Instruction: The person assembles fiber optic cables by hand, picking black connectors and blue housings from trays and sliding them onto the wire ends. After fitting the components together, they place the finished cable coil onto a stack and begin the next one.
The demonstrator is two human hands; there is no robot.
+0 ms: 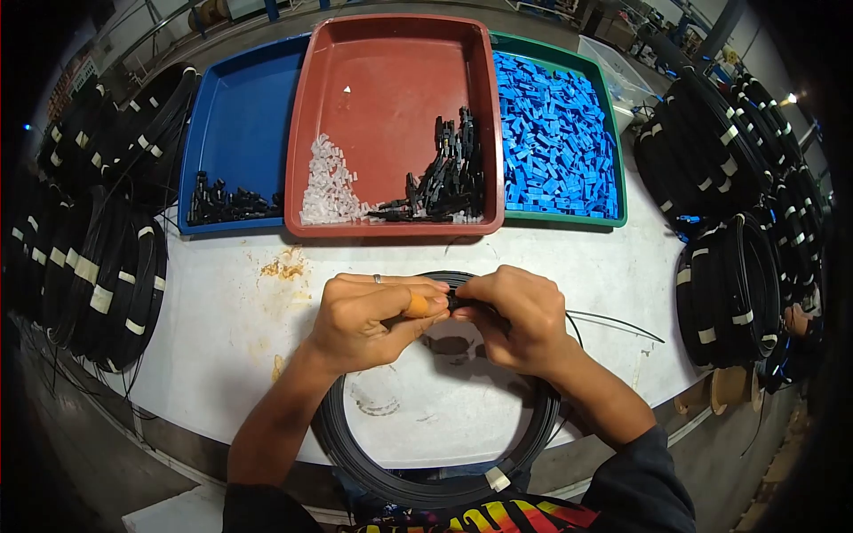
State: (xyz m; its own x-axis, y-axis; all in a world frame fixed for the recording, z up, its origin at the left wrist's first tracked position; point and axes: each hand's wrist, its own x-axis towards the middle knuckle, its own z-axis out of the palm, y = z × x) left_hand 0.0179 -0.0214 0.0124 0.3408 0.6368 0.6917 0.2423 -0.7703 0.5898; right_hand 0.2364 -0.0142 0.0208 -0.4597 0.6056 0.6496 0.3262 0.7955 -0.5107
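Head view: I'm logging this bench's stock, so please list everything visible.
red tray: one, red, table's back centre
blue tray: one, blue, left of it
green tray: one, green, right of it
blue pieces: many, blue, in green tray
clear pieces: pile, whitish, in red tray
black pieces: two piles, black, red and blue trays
cable bundles: many, black, white-taped, both table sides
cable coil: one, black, under the hands
table: one, white
left hand: one, fingers pinching coil's top
right hand: one, fingers pinching coil's top
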